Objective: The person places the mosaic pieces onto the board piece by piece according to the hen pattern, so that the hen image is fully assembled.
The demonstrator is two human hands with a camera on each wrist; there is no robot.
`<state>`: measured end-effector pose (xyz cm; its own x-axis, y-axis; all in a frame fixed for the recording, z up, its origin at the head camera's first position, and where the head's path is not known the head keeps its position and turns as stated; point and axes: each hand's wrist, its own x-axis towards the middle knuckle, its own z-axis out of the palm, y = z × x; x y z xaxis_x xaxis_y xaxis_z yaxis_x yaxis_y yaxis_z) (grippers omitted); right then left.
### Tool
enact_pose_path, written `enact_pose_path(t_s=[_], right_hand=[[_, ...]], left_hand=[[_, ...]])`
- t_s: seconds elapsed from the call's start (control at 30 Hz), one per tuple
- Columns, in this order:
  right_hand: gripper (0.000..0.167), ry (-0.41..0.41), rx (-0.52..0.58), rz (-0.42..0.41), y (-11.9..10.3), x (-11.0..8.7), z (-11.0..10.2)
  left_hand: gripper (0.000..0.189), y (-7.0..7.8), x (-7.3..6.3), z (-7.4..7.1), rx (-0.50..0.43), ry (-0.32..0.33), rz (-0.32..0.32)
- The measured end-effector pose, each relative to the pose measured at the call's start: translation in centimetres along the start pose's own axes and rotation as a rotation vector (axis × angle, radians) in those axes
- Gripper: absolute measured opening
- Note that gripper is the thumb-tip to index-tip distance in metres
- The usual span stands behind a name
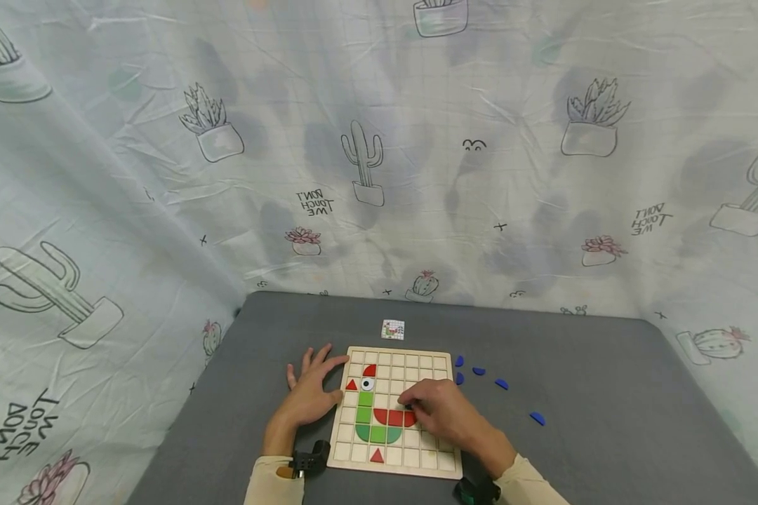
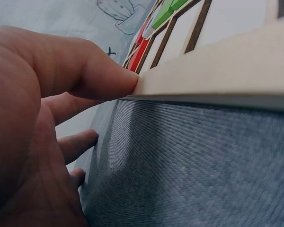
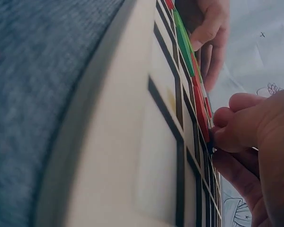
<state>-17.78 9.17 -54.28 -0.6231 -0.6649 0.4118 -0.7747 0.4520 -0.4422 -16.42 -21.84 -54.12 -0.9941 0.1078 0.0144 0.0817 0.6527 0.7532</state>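
Observation:
A wooden grid board (image 1: 391,470) lies on the grey table. My left hand (image 1: 312,393) is at its left side, fingers spread, with the thumb (image 2: 109,78) touching the board's edge. Over the middle of the grid, my right hand (image 1: 445,417) pinches a small dark blue piece (image 3: 210,147), mostly hidden by the fingers, just above the red row (image 1: 395,418). Green squares (image 1: 365,399) form a column under a round eye piece (image 1: 367,384). A red quarter-round (image 1: 370,369) and a red triangle (image 1: 351,384) sit by the eye; another red triangle (image 1: 377,456) lies lower down.
Several blue half-round pieces (image 1: 502,384) are scattered on the table right of the board. Behind the board lies a small picture card (image 1: 393,330). A white curtain (image 1: 417,175) with printed cacti hangs around the table (image 1: 575,365).

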Motion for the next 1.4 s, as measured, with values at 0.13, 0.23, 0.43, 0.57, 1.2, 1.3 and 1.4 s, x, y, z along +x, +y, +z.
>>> enact_pose_path(t_s=[0.13, 0.23, 0.43, 0.57, 1.2, 1.3, 1.4], right_hand=[[0.025, 0.003, -0.002, 0.006, -0.1, -0.1, -0.1], [0.026, 0.035, 0.015, -0.009, 0.0, -0.4, -0.1], [0.031, 0.137, 0.077, -0.004, 0.3, -1.9, -0.7], [0.034, 0.177, 0.127, 0.067, 0.4, -3.8, -1.5], [0.038, 0.341, 0.015, 0.314, 1.8, -13.0, -6.4], [0.037, 0.344, 0.012, 0.327, 1.9, -13.1, -6.7], [0.035, 0.322, 0.006, 0.353, 2.0, -12.8, -6.6]], left_hand=[[0.066, 0.0, 0.0, 0.0, 0.005, 0.002, 0.005], [0.066, 0.0, 0.0, 0.1, 0.003, 0.002, 0.006], [0.067, 0.2, 0.0, 0.2, 0.005, 0.006, 0.002], [0.067, 0.4, 0.0, 0.2, 0.010, 0.009, 0.000], [0.068, 0.1, -0.1, 0.1, 0.011, 0.007, -0.013], [0.068, 0.1, -0.1, 0.1, 0.009, 0.006, -0.015], [0.068, 0.2, -0.1, 0.1, 0.010, 0.008, -0.016]])
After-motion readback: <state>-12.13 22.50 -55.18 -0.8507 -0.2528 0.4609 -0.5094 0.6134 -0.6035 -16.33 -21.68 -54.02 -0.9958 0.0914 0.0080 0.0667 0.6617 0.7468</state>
